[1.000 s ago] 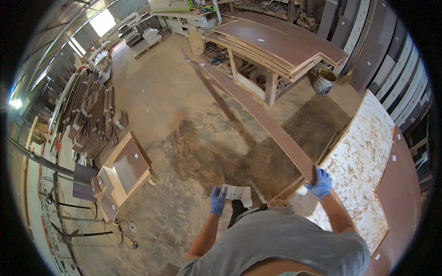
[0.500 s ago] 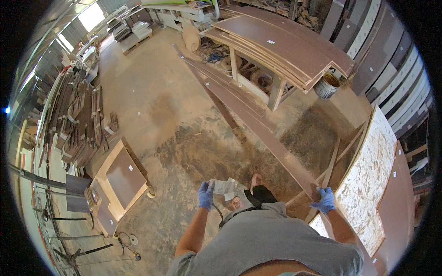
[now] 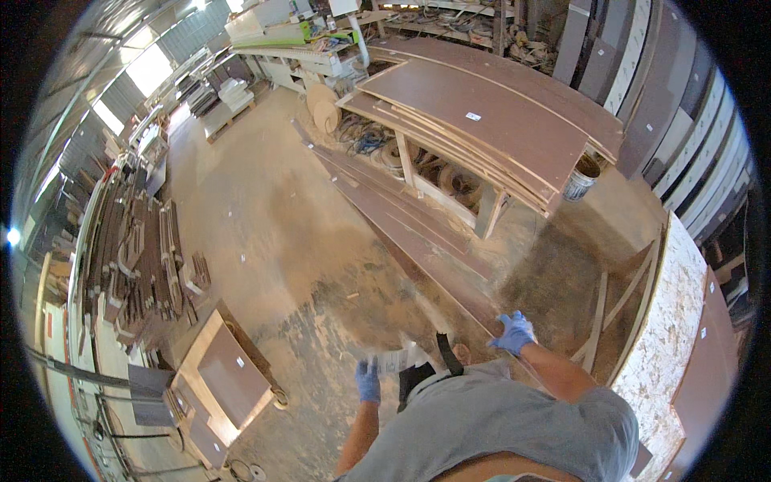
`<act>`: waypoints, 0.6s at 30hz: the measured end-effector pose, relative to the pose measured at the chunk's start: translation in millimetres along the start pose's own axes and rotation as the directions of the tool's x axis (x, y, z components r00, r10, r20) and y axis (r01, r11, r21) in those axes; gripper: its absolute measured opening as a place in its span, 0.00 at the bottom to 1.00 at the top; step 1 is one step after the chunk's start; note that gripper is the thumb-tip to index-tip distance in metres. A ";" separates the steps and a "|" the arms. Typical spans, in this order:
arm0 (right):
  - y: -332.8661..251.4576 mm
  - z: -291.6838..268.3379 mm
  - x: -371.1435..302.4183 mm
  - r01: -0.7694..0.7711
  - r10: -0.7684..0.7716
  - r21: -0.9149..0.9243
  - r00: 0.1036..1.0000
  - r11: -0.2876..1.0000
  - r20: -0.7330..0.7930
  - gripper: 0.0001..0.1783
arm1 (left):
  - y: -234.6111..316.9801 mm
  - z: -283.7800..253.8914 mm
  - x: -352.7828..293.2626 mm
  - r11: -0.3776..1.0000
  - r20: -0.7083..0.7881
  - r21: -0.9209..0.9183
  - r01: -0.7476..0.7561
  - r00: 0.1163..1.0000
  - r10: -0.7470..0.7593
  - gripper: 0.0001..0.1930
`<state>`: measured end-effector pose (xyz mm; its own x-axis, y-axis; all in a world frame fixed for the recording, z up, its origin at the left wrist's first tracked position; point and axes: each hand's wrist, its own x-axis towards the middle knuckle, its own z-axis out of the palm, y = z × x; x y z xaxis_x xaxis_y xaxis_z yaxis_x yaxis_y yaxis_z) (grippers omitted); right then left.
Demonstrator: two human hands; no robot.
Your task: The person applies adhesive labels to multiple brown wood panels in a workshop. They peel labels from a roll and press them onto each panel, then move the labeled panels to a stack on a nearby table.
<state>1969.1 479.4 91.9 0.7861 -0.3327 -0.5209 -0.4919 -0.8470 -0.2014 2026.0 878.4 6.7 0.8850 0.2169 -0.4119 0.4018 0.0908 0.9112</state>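
Our left grip [image 3: 368, 381] pinches the edge of the paper sheet [image 3: 393, 361], likely limp and light. Our right grip [image 3: 512, 332] is spread at the near end of the long brown board [image 3: 459, 287], slanting over the floor [image 3: 305, 297]; probably stiff and weighty, it suits holding by both edges.

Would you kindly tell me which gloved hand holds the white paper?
The left hand holds the paper; the right hand is at a brown board.

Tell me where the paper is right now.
In the head view, the paper is at lower centre, held in the left hand, with the grey shirt below and to its right.
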 end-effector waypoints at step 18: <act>-262.7 -88.0 259.0 0.464 -0.325 0.099 0.743 0.880 -0.585 0.35 | 84.1 -57.4 361.8 0.963 0.411 0.258 0.074 0.894 -0.179 0.09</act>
<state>2334.9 579.3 82.8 0.9629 -0.2141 0.1643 -0.1056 -0.8591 -0.5008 2366.5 1020.3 -65.3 0.8160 -0.2215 -0.5340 0.5134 -0.1469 0.8455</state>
